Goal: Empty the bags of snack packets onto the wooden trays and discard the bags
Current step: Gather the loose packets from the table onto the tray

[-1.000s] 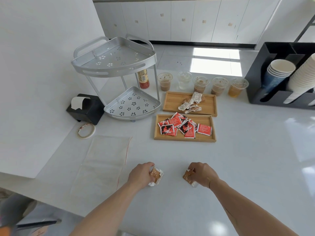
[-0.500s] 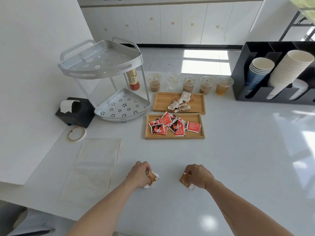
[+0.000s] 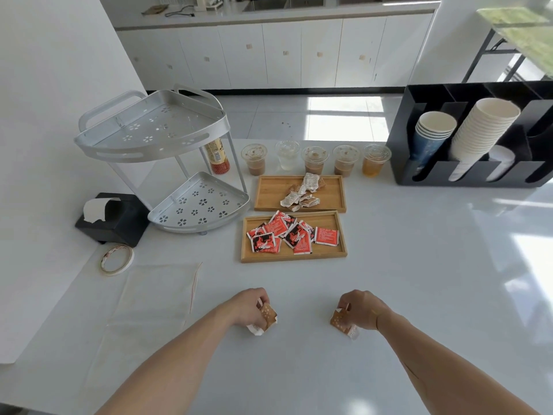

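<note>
Two wooden trays lie mid-table. The near tray holds several red snack packets. The far tray holds several brown-and-white snack packets. My left hand is shut on a brown-and-white packet low over the table's front. My right hand grips another such packet. An empty clear zip bag lies flat left of my left hand.
A two-tier metal corner rack stands at the left, with a black tissue box and a tape roll beside it. Several lidded drink cups line up behind the trays. A black cup holder stands at the right.
The view has tilted up, so the table and my hands sit lower in frame. Both hands have stayed in place, each still holding its packet.
</note>
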Available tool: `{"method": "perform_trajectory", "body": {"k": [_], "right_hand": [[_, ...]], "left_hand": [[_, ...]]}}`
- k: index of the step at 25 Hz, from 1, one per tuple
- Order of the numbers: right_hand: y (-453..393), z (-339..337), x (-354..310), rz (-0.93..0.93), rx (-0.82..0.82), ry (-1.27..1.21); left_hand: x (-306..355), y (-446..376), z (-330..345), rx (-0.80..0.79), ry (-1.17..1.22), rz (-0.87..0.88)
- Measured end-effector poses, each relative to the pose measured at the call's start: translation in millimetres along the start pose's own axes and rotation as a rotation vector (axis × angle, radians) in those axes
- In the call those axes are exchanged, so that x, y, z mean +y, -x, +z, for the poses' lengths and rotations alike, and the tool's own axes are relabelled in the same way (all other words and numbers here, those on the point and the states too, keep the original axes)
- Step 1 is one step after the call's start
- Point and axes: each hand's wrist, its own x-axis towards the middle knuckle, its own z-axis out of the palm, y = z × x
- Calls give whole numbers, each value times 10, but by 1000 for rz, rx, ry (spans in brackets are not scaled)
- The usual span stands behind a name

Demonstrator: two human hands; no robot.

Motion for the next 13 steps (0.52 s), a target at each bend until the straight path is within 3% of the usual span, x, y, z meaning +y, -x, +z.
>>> {"method": "perform_trajectory", "body": {"k": [13], "right_hand": [[-613,-1366,-235,-36,243,-53]], "left_hand": [[742,-729,-1403,173,-49,100]]}}
